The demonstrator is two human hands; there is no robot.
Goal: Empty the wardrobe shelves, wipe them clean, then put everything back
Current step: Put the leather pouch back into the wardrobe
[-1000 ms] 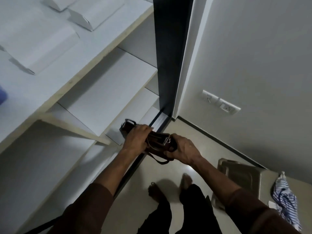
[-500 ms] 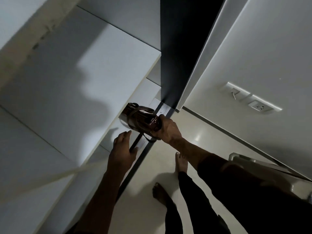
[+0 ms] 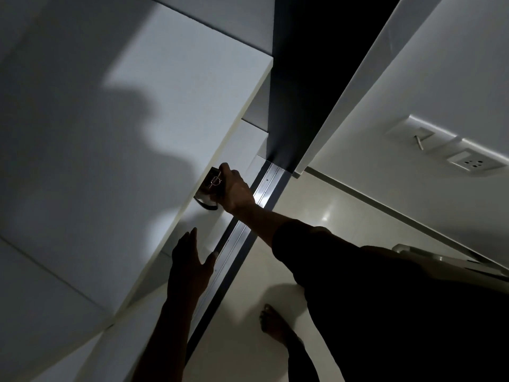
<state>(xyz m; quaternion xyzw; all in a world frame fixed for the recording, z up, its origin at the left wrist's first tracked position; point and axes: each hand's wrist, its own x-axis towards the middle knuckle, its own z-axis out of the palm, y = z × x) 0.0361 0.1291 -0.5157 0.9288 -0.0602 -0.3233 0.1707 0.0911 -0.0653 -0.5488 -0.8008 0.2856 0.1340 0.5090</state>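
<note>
Pushed the brown strapped bag point(image 3: 210, 186) farther under the white shelf point(image 3: 176, 111) onto the lowest wardrobe level since half a second before, gripped in the right hand point(image 3: 234, 188), with the left hand point(image 3: 190, 260) spread wide nearer by the metal door track point(image 3: 245, 230).

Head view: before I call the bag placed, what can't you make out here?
- Bag: mostly hidden by the shelf edge and the right hand; whether it rests on the bottom shelf is unclear.
- Right fingers: their far side is hidden behind the bag.
- Left hand: in shadow; contact with the track is unclear.
- Lower shelf interior: covered by the shelf above.
- Stool: mostly behind the sleeve.
</note>
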